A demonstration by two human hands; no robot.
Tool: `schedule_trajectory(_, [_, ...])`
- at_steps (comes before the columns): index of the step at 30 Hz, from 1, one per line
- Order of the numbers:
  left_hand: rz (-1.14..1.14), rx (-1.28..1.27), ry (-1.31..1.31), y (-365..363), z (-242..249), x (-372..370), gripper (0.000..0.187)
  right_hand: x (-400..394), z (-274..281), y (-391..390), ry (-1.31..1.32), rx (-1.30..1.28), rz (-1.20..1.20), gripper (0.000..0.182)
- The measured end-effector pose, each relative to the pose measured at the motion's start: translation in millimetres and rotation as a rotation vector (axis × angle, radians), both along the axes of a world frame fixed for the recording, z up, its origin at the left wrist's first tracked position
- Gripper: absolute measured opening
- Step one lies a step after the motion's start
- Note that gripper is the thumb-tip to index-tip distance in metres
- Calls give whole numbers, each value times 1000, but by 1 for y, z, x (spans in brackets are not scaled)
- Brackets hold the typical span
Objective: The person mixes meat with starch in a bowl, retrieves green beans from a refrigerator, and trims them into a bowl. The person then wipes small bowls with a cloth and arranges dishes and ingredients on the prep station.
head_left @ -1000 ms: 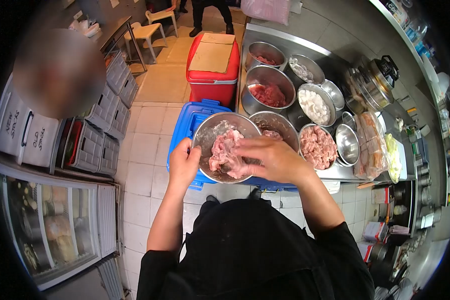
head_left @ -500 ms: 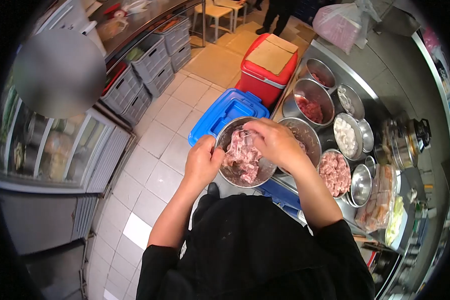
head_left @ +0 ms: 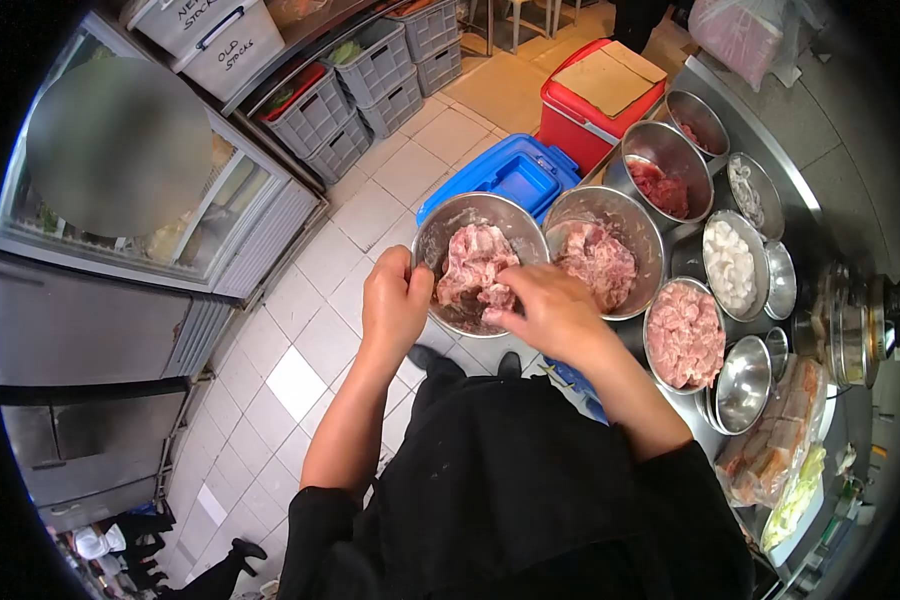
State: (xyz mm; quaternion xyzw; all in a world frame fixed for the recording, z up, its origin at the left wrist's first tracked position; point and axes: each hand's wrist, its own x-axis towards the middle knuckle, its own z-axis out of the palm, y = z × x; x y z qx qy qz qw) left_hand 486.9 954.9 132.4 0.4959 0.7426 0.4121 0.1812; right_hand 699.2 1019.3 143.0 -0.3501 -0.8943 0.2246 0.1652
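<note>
A steel bowl (head_left: 432,225) with pale pink raw meat (head_left: 473,262) in it is held up in front of the body. My left hand (head_left: 395,300) grips its left rim, thumb over the edge. My right hand (head_left: 545,308) reaches into the same bowl from the right, fingers curled at the lower right of the meat. Close on the right stands a second steel bowl (head_left: 650,228) with more meat (head_left: 598,262). Beyond it, a bowl of minced-looking pink meat (head_left: 684,335) and a bowl of white pieces (head_left: 730,265) stand on the counter.
A blue lid (head_left: 470,165) and a red cooler (head_left: 570,125) lie ahead. Further steel bowls (head_left: 745,385), a bagged meat slab (head_left: 775,430) and pots line the right. Grey crates (head_left: 310,115) and a glass-front fridge (head_left: 270,215) stand left. Another person's leg (head_left: 215,575) shows lower left.
My right hand has moved down to the bowl's lower right, and the meat it was lifting now rests lower in the bowl. The view has shifted, showing the second bowl more fully.
</note>
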Motion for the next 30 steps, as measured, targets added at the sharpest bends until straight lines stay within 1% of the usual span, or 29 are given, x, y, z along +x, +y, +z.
schedule_trajectory(1, [14, 16, 1, -2, 1, 3, 23, -2, -5, -6, -91, 43, 26, 46])
schedule_trajectory(2, [7, 28, 3, -3, 1, 5, 23, -5, -10, -12, -38, 79, 9, 43])
schedule_trajectory(3, [4, 33, 21, -6, 0, 5, 23, -6, -14, -12, -39, 92, 6, 43])
schedule_trajectory(5, [1, 41, 37, -10, -4, 4, 23, -9, -19, -14, 66, 41, 22, 38])
schedule_trajectory(6, [4, 33, 8, -12, -6, 2, 24, -9, -18, -11, 95, -89, 27, 29])
schedule_trajectory(7, [5, 24, -20, -14, -7, -2, 24, -9, -18, -12, 96, -83, 24, 29])
schedule_trajectory(9, [7, -9, -28, -19, -9, -11, 24, -8, -18, -10, 319, -343, -49, 22])
schedule_trajectory(10, [13, -48, -39, -19, -9, -16, 24, -8, -24, -9, 427, -522, -115, 17])
schedule_trajectory(11, [13, -40, -46, -20, -9, -19, 24, -9, -25, -9, 421, -514, -115, 17])
schedule_trajectory(13, [-16, -57, -102, -24, -11, -26, 24, -19, -13, -14, 548, -510, -183, 12])
schedule_trajectory(14, [-19, -58, -108, -26, -13, -30, 24, -18, -1, -19, 248, -407, -213, 20])
schedule_trajectory(15, [-34, -26, -99, -26, -16, -32, 23, -22, 0, -24, 245, -404, -217, 20])
schedule_trajectory(17, [-58, 15, -97, -24, -20, -38, 23, -30, 3, -35, -104, 184, -108, 33])
schedule_trajectory(18, [-68, 24, -96, -24, -21, -40, 22, -36, 11, -39, -235, 110, -105, 40])
schedule_trajectory(19, [-77, 32, -95, -24, -22, -42, 22, -40, 9, -40, -244, 113, -112, 40])
schedule_trajectory(20, [-83, 36, -101, -23, -24, -43, 22, -44, 3, -38, -307, 122, -97, 37])
schedule_trajectory(21, [-96, 142, -59, -22, -27, -44, 24, -46, -2, -37, -370, 133, -83, 34])
schedule_trajectory(22, [-107, 248, -17, -21, -29, -45, 26, -47, -6, -36, -374, 137, -90, 34])
schedule_trajectory(24, [-113, 234, -14, -20, -33, -48, 26, -45, -10, -34, -383, 157, -90, 26])
schedule_trajectory(25, [-113, 214, -6, -19, -34, -50, 25, -43, -8, -34, -387, 162, -93, 26])
schedule_trajectory(26, [-115, 217, -9, -20, -34, -52, 25, -41, -7, -34, -317, 111, -92, 23])
schedule_trajectory(27, [-111, 136, -65, -20, -34, -53, 23, -37, -7, -34, -247, 59, -92, 21])
schedule_trajectory(28, [-106, 54, -120, -20, -34, -53, 20, -35, -6, -35, -248, 59, -94, 21])
schedule_trajectory(30, [-104, 32, -138, -20, -35, -52, 20, -28, -3, -38, -188, 68, -74, 21])
